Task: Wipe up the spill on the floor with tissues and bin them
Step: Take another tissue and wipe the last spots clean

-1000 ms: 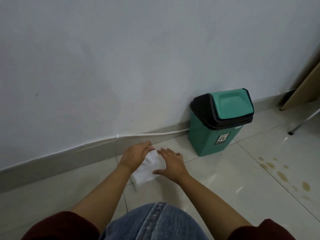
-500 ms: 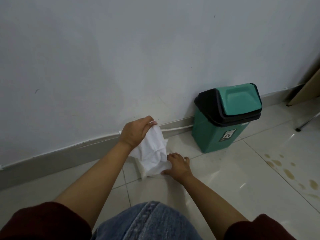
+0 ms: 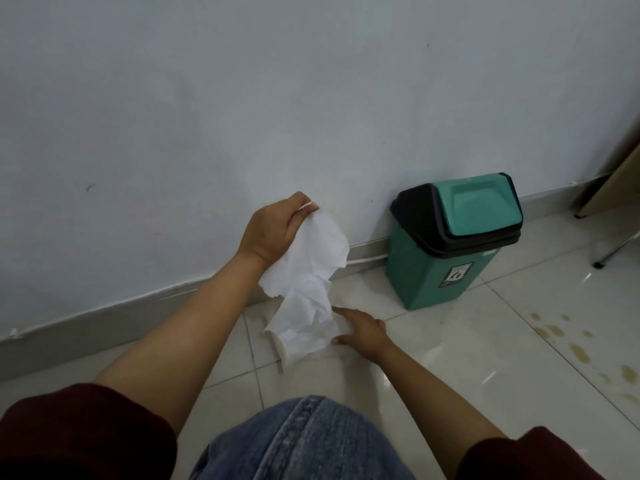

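Observation:
My left hand pinches the top of a white tissue and holds it up in front of the wall. The sheet hangs down to more white tissue lying on the floor tiles. My right hand rests low on the floor beside that tissue, fingers straight and touching its edge. A green bin with a black collar and a green swing lid stands against the wall to the right. The spill is a scatter of yellowish drops on the tiles at far right.
A grey skirting board with a white cable runs along the wall's foot. A wooden panel leans at the right edge, with a thin metal leg below it. My denim-clad knee fills the bottom centre.
My left hand has risen from the floor, pulling a tissue sheet up and unfolding it. My right hand has stayed low at the tissue on the tiles. The view has tilted upward.

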